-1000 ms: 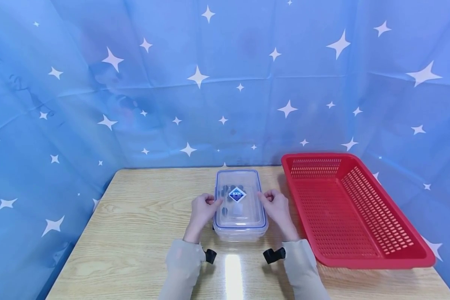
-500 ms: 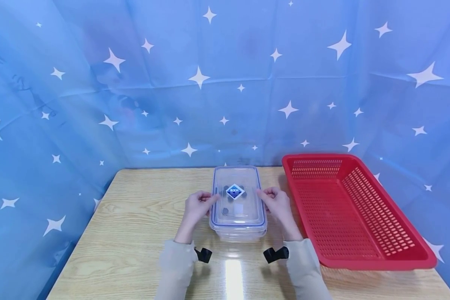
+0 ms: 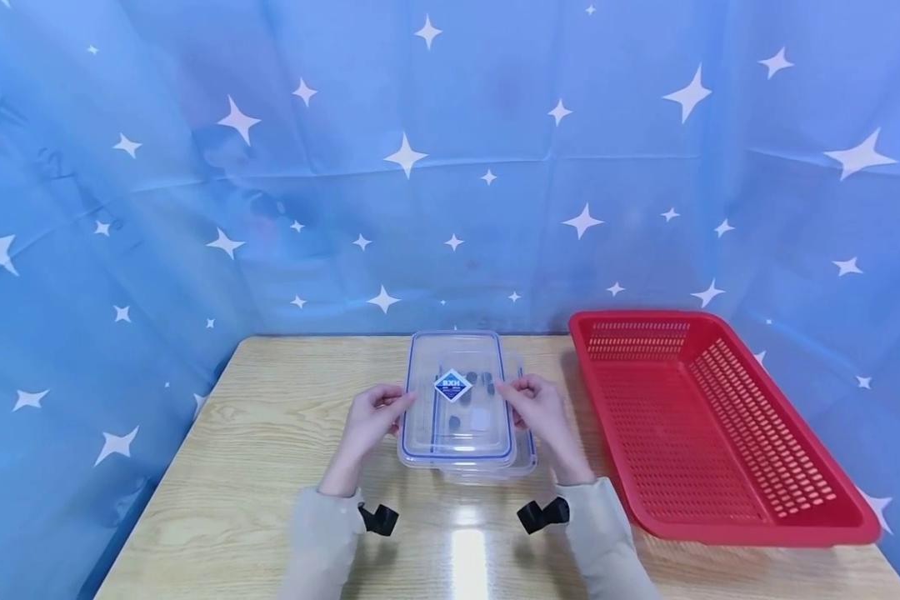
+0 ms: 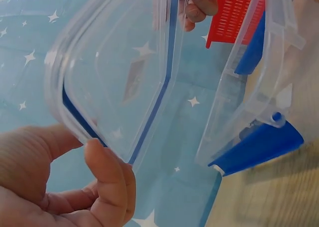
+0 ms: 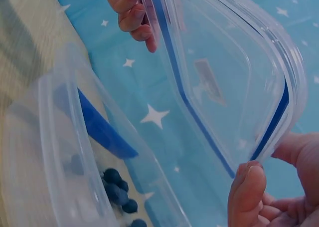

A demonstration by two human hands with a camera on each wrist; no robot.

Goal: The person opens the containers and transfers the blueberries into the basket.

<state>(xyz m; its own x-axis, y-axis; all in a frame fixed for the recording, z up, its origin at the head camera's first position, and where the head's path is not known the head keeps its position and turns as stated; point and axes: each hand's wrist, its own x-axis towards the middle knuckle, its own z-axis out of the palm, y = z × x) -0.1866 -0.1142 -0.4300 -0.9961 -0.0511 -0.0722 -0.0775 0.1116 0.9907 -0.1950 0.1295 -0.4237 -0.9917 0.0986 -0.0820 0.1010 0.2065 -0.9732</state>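
A clear plastic lid with a blue seal and a BXH sticker is raised above the clear food container. My left hand pinches the lid's left edge between thumb and fingers. On the opposite edge, my right hand pinches it the same way. Both wrist views show a gap between lid and container. The container stands on the table, with blue side latches swung outward. Inside lie several dark round berries that look like blueberries, seen through the lid in the head view.
A large red plastic basket stands on the right of the wooden table. Behind the table hangs a blue curtain with white stars. A black wrist camera sits at each cuff.
The lid has come up off the container and shifted left in both hands, uncovering the container's right side. My left hand has moved left with it. The basket stays in place.
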